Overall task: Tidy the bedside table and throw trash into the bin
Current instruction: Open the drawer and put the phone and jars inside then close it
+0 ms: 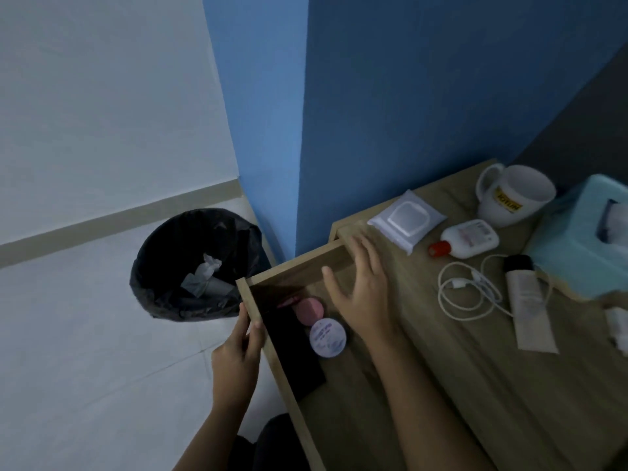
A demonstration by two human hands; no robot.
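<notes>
The wooden bedside table (475, 385) has its drawer (258, 314) pulled out. My left hand (238, 355) grips the drawer's front panel. Over the drawer hovers my right hand (360, 290), empty, with the fingers spread. Inside lie a pink round case (309, 311), a white round tin (327, 337) and a flat black item (292, 348). On the tabletop lie a wipes pack (406, 220), a white bottle with a red cap (467, 239), a white cable (465, 294) and a tube with a black cap (528, 300). The black-lined bin (193, 266) on the floor holds crumpled tissue.
A white mug (516, 195) stands at the back of the table beside a teal tissue box (584, 243). Something small and white (618, 324) lies at the right edge. A blue wall corner rises behind the table. Pale floor tiles lie left of the drawer.
</notes>
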